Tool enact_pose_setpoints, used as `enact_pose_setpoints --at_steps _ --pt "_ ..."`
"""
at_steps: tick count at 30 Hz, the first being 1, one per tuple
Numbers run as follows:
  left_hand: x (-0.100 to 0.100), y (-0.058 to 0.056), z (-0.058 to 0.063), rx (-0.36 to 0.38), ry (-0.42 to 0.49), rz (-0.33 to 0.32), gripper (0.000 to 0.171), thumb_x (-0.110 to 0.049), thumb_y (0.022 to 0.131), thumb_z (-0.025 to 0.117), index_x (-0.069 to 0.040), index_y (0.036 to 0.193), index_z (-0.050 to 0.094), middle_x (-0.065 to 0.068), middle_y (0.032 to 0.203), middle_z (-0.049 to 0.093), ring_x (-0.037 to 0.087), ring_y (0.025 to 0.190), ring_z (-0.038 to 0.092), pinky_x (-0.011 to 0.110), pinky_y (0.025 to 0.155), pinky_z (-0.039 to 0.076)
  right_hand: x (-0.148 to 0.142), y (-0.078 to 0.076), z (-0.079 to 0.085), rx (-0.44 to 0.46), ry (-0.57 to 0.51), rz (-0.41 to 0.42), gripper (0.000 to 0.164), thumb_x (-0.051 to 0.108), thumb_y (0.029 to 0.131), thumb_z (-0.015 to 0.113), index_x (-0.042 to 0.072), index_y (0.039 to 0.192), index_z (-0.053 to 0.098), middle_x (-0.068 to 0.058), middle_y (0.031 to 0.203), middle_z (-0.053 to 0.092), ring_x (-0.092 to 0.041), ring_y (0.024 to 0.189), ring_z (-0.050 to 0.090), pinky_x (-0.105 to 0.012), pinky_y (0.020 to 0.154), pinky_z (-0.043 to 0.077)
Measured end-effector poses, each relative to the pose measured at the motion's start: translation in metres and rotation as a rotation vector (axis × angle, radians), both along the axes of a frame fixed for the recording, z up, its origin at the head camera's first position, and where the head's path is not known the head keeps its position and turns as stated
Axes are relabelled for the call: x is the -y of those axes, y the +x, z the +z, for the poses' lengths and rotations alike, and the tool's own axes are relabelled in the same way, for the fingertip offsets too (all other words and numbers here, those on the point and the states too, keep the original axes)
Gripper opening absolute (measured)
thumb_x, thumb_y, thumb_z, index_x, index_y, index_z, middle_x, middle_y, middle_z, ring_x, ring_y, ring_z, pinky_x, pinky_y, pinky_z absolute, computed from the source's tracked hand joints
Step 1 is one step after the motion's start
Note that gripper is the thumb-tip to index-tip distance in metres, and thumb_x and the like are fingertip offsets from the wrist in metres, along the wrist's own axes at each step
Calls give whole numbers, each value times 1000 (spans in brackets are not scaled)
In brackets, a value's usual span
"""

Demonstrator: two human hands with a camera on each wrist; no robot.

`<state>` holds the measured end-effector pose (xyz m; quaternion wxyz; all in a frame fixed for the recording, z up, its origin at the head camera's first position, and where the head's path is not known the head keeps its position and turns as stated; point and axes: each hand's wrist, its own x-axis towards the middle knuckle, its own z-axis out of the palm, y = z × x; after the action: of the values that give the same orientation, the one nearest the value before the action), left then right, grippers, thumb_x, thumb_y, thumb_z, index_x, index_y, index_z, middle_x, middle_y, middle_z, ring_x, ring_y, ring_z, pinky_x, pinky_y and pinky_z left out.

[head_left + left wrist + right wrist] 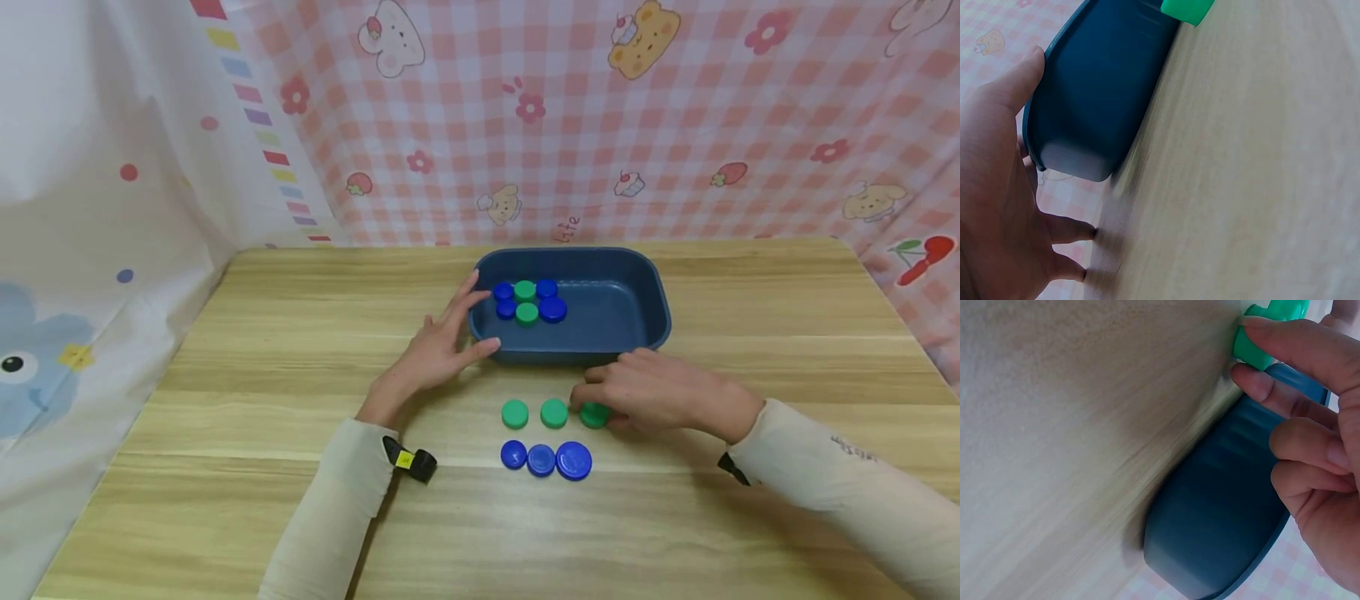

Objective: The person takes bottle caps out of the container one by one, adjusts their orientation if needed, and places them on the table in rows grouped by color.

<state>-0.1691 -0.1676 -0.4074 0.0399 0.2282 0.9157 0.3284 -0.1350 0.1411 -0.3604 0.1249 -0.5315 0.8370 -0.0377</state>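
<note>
My right hand (pixel 652 392) pinches a green bottle cap (pixel 1251 349) between thumb and finger, down at the tabletop in front of the tray. Its other fingers are curled in the right wrist view. Fingers spread, my left hand (pixel 437 352) rests at the left end of the dark blue tray (pixel 615 312), its thumb at the near rim. Two more green caps (pixel 554 413) lie to the left of the pinched one. Nearer me, three blue caps (pixel 542 460) form a row, growing larger to the right. Inside the tray, several blue caps (pixel 552 310) and two green caps (pixel 527 314) sit toward the left.
All of this stands on a wooden table (pixel 300 350). A pink checked cloth (pixel 465 125) hangs behind its back edge, and a white printed cloth (pixel 90 208) hangs at the left. A black strap with a small device (pixel 414 463) circles my left wrist.
</note>
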Motion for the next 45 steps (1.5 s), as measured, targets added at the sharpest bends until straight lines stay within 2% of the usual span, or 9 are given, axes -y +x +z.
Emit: enact_pose_setpoints --at_steps 13,30,37,45 --pt "0 -1 1 3 1 -1 78 -71 88 40 -29 151 21 -19 157 -11 29 143 18 72 102 6 -1 -1 -1 11 7 -14 35 13 82 75 21 115 64 7 88 58 -7 58 44 -20 50 37" --pt "-1 -2 2 5 13 -3 78 -70 88 41 -28 150 21 -19 157 -11 25 144 14 72 102 5 -2 -1 5 -30 1 1 36 17 84 75 22 117 64 7 88 58 -6 55 42 -19 49 36" --pt "0 -1 1 7 8 0 78 -71 88 40 -28 150 21 -20 157 -11 25 144 15 71 103 5 -5 -2 15 -64 -60 28 34 17 82 76 22 114 64 9 88 56 -6 54 41 -19 49 36" --pt "-1 -1 -1 10 5 1 79 -73 87 39 -29 150 21 -21 156 -11 26 143 16 71 103 5 -1 -11 40 -99 -140 64 28 23 84 75 24 110 64 8 89 57 -3 51 39 -19 45 33"
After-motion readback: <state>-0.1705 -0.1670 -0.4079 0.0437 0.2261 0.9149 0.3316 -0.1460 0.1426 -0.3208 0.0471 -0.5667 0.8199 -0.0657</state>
